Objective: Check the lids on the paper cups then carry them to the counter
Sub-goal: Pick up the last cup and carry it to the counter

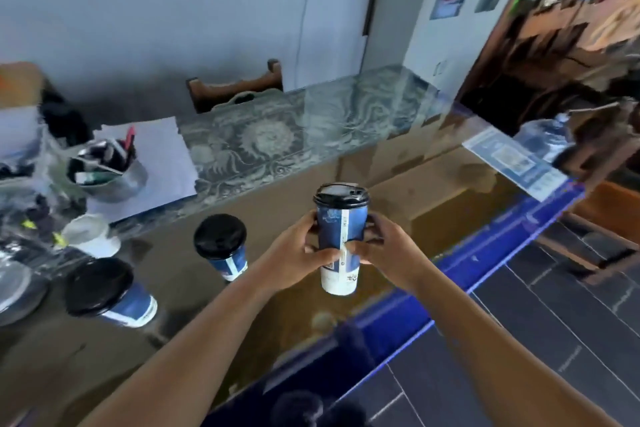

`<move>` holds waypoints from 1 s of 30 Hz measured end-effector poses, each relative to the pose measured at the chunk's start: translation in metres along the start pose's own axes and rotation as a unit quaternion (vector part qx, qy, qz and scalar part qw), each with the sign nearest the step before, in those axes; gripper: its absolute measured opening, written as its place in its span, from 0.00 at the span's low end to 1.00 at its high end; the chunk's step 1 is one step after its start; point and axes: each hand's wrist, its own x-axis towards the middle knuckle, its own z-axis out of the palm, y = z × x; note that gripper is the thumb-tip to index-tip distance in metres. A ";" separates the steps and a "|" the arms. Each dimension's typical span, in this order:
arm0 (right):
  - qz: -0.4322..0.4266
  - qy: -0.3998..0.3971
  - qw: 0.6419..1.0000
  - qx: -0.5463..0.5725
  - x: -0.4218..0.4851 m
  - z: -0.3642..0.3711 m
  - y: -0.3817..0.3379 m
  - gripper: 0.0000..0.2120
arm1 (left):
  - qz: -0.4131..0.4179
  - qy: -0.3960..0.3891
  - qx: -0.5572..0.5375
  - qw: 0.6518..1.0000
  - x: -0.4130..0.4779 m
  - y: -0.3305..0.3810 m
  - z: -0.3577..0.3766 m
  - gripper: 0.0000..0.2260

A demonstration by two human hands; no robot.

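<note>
Both hands grip one paper cup [341,243] and hold it upright over the glass-topped table [433,218], near the table's blue front edge [485,253]. The left hand [298,253] wraps the cup's left side, fingers curled round the blue sleeve and thumb pressed on the front near the seam. The right hand [384,250] wraps the right side the same way, its thumb meeting the left thumb low on the cup's front. A black lid [341,196] sits on the cup and looks level on the rim; the cup's white base shows below the hands, and whether it touches the glass cannot be told.

Two more cups stand on the table to the left. The middle cup [225,250] is just beside the left wrist, its black lid [220,236] on. The near-left cup [114,295] is further left and closer to the camera, also with a black lid [98,286] in place. Both are apart from each other and from the held cup.

Behind them lie a white cloth-like lump [90,234], a metal tin of pens [107,170] resting on white paper [159,163], and a patterned mat [277,142] under the glass. Dark floor tiles [554,322] show on the right
</note>
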 end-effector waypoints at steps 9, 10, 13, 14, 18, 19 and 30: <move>-0.015 -0.173 0.982 -0.067 0.120 -0.015 0.025 0.26 | -0.146 0.139 0.055 0.978 0.062 -0.033 0.016 0.25; -0.010 -0.189 0.980 -0.064 0.132 -0.016 0.028 0.27 | -0.158 0.154 0.056 0.974 0.067 -0.033 0.019 0.26; -0.010 -0.221 0.972 -0.075 0.162 -0.019 0.041 0.30 | -0.185 0.181 0.080 0.963 0.084 -0.037 0.028 0.30; -0.020 -0.230 0.969 -0.087 0.170 -0.020 0.044 0.30 | -0.189 0.187 0.087 0.960 0.089 -0.040 0.031 0.31; -0.067 -0.249 0.961 -0.102 0.192 -0.026 0.057 0.30 | -0.197 0.204 0.100 0.954 0.104 -0.052 0.040 0.32; -0.076 -0.249 0.960 -0.105 0.195 -0.027 0.059 0.29 | -0.193 0.207 0.102 0.954 0.108 -0.055 0.041 0.33; -0.138 -0.252 0.949 -0.128 0.225 -0.022 0.074 0.27 | -0.156 0.246 0.099 0.952 0.135 -0.096 0.038 0.35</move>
